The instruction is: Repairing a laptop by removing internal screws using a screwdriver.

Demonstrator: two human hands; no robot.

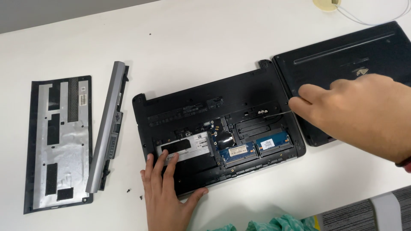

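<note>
A black laptop base (pixel 201 107) lies upside down with its bottom bay uncovered, showing a silver hard drive (pixel 188 145) and two blue memory modules (pixel 252 147). My left hand (pixel 165 194) lies flat on the laptop's near left corner, fingertips touching the drive. My right hand (pixel 364 111) pinches a thin screwdriver (pixel 277 114) whose tip rests on the laptop's far right part.
A removed bottom cover panel (pixel 60 143) lies inside up at the left, with a long grey battery (pixel 108 128) beside it. A second black laptop (pixel 342 55) lies under my right hand. Two tiny screws (pixel 134 193) sit on the white table. Green cloth (pixel 274 224) shows at the near edge.
</note>
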